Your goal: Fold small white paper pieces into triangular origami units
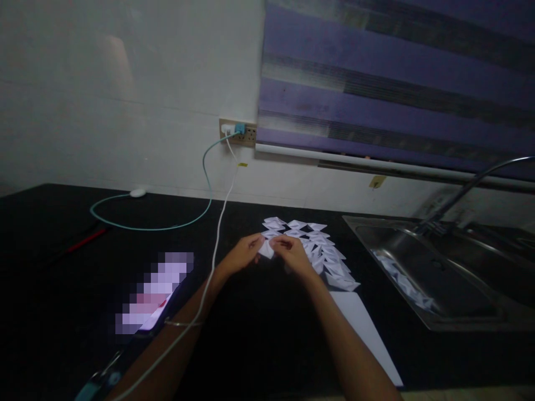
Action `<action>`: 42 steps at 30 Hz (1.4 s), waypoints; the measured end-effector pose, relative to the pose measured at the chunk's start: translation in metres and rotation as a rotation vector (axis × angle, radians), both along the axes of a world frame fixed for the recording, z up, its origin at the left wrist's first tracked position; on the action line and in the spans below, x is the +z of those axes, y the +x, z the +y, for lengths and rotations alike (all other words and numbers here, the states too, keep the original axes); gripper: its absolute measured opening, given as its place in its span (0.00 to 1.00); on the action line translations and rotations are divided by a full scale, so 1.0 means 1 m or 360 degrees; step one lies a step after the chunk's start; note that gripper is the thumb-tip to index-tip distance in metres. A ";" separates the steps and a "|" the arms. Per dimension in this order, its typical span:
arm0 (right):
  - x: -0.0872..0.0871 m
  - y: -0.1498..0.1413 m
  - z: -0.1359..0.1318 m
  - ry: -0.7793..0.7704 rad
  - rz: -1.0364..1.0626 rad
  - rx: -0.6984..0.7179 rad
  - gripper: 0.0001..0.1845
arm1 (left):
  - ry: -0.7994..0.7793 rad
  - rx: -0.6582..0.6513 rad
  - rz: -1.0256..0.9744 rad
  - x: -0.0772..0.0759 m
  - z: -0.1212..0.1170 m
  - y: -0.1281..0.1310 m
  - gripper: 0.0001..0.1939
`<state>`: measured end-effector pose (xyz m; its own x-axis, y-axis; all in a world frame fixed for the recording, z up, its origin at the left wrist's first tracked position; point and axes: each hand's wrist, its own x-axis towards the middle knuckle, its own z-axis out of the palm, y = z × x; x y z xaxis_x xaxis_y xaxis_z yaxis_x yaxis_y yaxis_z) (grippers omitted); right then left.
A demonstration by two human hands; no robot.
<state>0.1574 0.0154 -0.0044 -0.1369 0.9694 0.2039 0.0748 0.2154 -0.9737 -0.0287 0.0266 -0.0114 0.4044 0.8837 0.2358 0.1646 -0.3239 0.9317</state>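
Note:
A small folded white paper [266,250] is pinched between my two hands above the dark countertop. My left hand [242,253] grips its left side with thumb and fingers closed. On the right side, my right hand [292,253] pinches it in the same way. Just behind and to the right of my hands, several folded paper boats [330,253] lie in close rows. A stack of white paper [361,326] rests beside my right forearm, partly covered by it.
A steel sink [460,289] with a tap [472,181] is at the right. At the left lies a phone [154,295] with its screen lit and blurred. A white cable [217,239] crosses over my left forearm from the wall socket [251,133].

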 end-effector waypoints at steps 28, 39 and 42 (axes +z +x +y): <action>0.005 -0.005 -0.002 0.0106 0.0255 -0.0227 0.17 | -0.0119 0.0449 -0.0720 0.012 0.003 0.005 0.28; 0.015 -0.008 -0.009 0.0181 0.0184 -0.0179 0.12 | -0.0063 0.0080 -0.0276 0.021 -0.008 0.006 0.34; 0.013 -0.009 -0.008 0.0157 0.0195 -0.0167 0.12 | -0.0026 0.0187 -0.0243 0.024 -0.010 0.004 0.34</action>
<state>0.1484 0.0072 0.0084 -0.0044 0.9514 0.3079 -0.0163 0.3078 -0.9513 -0.0244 0.0169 0.0129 0.2586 0.9269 0.2720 0.0565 -0.2956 0.9536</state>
